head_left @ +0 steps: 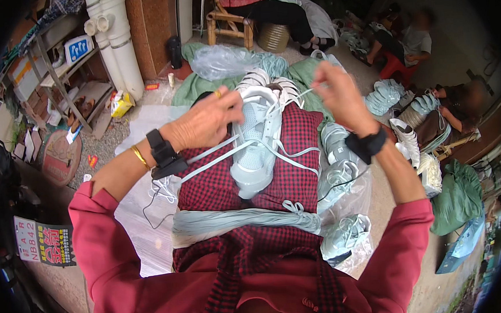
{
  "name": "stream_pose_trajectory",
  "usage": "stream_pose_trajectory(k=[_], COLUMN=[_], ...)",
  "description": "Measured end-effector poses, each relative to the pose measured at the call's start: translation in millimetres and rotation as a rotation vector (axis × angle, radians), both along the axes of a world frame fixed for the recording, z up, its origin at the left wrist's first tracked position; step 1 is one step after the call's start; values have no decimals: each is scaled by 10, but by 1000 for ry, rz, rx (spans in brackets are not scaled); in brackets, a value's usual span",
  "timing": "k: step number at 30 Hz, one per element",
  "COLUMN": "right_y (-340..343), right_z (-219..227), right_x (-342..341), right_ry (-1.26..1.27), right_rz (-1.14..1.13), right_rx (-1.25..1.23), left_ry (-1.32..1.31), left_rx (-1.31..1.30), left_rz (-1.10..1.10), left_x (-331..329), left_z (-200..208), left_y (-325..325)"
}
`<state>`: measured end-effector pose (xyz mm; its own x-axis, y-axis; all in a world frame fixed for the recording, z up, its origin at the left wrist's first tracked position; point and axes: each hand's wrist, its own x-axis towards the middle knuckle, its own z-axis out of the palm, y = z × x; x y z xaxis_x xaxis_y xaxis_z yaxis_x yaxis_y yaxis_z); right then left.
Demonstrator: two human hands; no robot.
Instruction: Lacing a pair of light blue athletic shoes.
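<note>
A pale blue sneaker (255, 136) lies on my lap over a red-and-black checked apron (209, 179), its toe pointing toward me. My left hand (205, 122) is closed at the sneaker's left upper edge, fingers bent against it; their tips are partly hidden. Raised to the right of the sneaker, my right hand (343, 96) pinches a pale blue shoelace (296, 100), drawn taut from the eyelets. Loose lace ends cross the toe and trail to both sides. A bundle of pale blue laces (243, 223) lies across my lap, tied at its right end.
More pale sneakers (347, 236) stand along my right side on clear plastic. Ahead lie a green cloth (191, 80) and a plastic bag (222, 60). A metal shelf (65, 76) and white pipes (119, 50) stand left. Other people sit ahead and to the right.
</note>
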<state>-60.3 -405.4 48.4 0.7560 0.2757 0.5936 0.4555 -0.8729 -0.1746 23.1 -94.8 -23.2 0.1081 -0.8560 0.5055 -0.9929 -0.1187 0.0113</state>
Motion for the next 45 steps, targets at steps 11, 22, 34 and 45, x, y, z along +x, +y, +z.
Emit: stream_pose_trajectory(k=[11,22,34,45], right_y=[65,511,389,368], right_z=[478,-507,-678,-783], right_x=[-303,82,118,62], right_ry=[422,242,394,251], right_rz=[-57,341,443,471], right_rx=[207,-255,-73,-3], left_ry=[852,1063,693,528], left_rx=[-190,-252,93,219], left_rz=[-18,188,235,227], left_x=[-285,-272,-302,-195], left_z=[611,127,-36,-82], left_y=[-958,-436,-596,-631])
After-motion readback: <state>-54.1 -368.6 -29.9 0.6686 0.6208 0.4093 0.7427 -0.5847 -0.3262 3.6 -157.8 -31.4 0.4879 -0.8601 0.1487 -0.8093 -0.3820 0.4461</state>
